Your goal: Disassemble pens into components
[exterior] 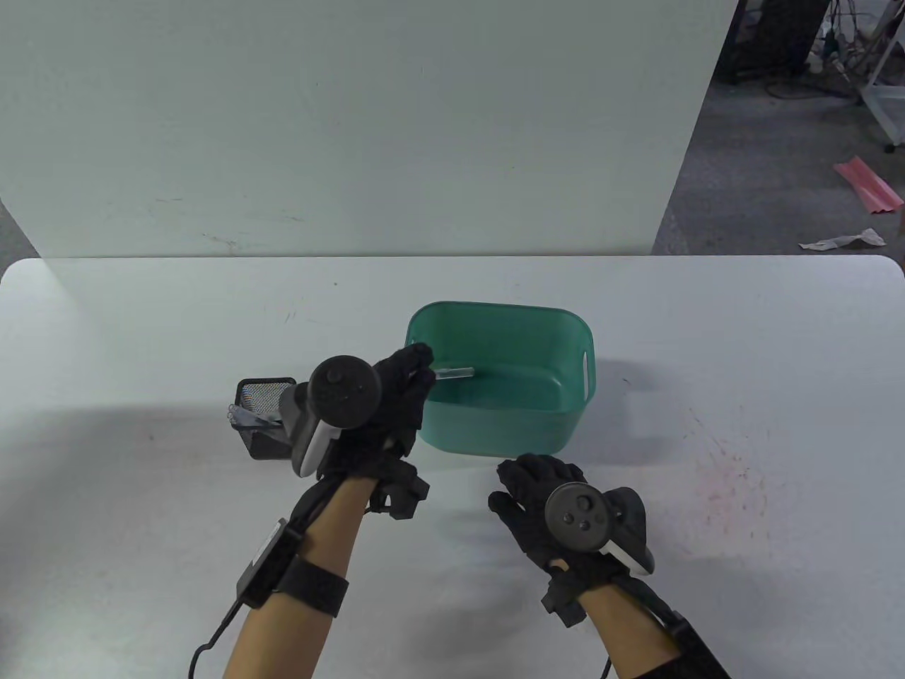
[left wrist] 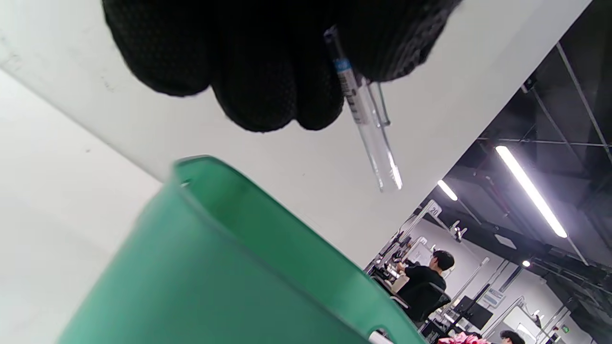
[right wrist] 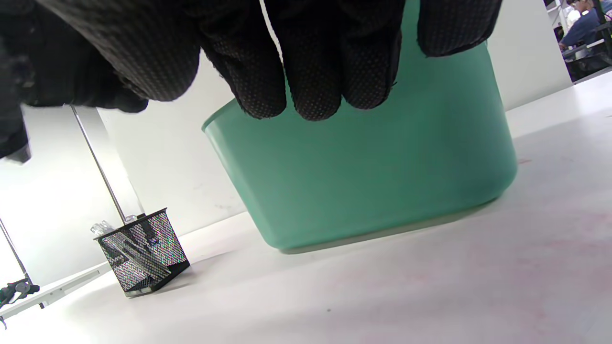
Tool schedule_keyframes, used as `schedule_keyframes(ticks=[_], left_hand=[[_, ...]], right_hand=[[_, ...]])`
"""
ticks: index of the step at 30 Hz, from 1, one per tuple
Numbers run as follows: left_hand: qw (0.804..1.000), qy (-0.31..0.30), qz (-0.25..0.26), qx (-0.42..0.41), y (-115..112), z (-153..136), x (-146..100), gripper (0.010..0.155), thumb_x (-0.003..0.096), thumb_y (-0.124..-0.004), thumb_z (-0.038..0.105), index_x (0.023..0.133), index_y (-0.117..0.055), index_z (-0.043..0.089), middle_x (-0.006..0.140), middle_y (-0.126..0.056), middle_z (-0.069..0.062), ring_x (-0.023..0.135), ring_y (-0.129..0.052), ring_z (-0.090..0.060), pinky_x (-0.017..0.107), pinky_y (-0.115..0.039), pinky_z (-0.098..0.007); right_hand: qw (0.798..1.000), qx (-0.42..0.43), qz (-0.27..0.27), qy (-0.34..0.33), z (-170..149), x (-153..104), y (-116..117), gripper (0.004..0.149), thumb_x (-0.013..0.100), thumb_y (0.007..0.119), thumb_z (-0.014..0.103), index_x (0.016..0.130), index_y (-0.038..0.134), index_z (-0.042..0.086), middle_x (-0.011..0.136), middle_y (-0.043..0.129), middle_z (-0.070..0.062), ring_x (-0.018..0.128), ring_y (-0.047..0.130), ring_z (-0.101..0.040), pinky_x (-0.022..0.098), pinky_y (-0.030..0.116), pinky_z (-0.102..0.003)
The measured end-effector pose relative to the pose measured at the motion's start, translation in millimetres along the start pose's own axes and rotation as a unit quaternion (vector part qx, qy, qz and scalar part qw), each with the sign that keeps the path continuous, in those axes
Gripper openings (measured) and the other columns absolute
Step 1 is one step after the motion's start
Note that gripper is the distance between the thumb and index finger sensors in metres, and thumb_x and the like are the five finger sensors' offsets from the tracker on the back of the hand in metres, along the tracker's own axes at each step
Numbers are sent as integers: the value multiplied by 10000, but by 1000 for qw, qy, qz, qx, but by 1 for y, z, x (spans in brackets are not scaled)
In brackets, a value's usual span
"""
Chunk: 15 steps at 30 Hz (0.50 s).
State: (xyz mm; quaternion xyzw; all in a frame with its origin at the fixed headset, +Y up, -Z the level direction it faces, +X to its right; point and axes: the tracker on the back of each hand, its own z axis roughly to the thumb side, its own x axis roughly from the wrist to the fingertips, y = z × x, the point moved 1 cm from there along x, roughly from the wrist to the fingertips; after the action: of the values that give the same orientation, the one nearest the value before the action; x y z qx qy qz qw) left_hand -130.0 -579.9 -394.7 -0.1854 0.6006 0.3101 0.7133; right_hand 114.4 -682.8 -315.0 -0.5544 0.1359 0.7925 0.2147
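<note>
Two gloved hands of mine are over the white bench (exterior: 141, 332). My left hand (exterior: 396, 403) pinches a clear plastic pen barrel with a clip (left wrist: 368, 124) between thumb and fingertips, holding it above the left rim of the green plastic tub (exterior: 558, 424), its free end pointing right over the tub's inside. My right hand (exterior: 537, 509) hovers at the near side of the tub, just beside its wall, fingers loosely curled and gripping nothing. Left of the tub, partly behind my left hand, stands a black wire-mesh pen cup (right wrist: 141, 255) with clear pens (exterior: 247, 417) in it.
</note>
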Motion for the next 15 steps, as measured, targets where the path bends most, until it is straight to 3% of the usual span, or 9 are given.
schedule_keyframes(ticks=[6,15], left_hand=[[996,-30,-8,87,-18,28,19,428,574,-755,439,992,-693,373,976,-901,57,813,-998,-194,645,-819,-523],[979,-50,-27,195,-45,41,34,428,572,-755,435,993,-691,389,993,-893,67,839,-989,-191,664,-810,-531]], right_hand=[[1000,9,2,5,-4,0,0,537,615,692,508,1027,693,164,1069,686,-190,982,658,-460,708,489,-695],[1000,25,4,9,-9,0,-3,539,616,688,509,1030,691,163,1069,686,-190,980,660,-459,707,491,-695]])
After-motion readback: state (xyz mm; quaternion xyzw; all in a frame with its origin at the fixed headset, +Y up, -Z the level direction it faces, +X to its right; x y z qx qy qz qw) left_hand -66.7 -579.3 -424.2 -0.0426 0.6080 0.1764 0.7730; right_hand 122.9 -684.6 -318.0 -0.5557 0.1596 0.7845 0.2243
